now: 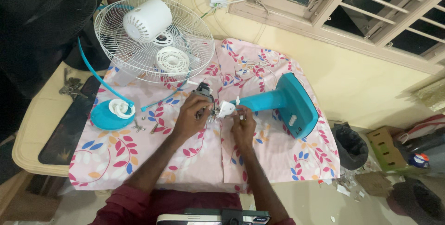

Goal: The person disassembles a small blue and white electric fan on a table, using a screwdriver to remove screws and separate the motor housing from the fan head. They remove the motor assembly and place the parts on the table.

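Fan motor [204, 96] sits mid-bench on the flowered cloth [139, 151], with the white grille [139, 48] behind and loose screws [139, 125] to its left. Those screws could roll off if the cloth is tugged, I judge. Left hand [192, 116] is closed around the motor. Right hand [242, 122] pinches a white fitting [226, 109] at the teal stand's [282, 102] neck; thin wires there could snap.

The left hand [192, 116] hides most of the small motor part [204, 96] it grips; the screws [139, 125] (beside the teal disc [107, 116]) are too small to tell apart.
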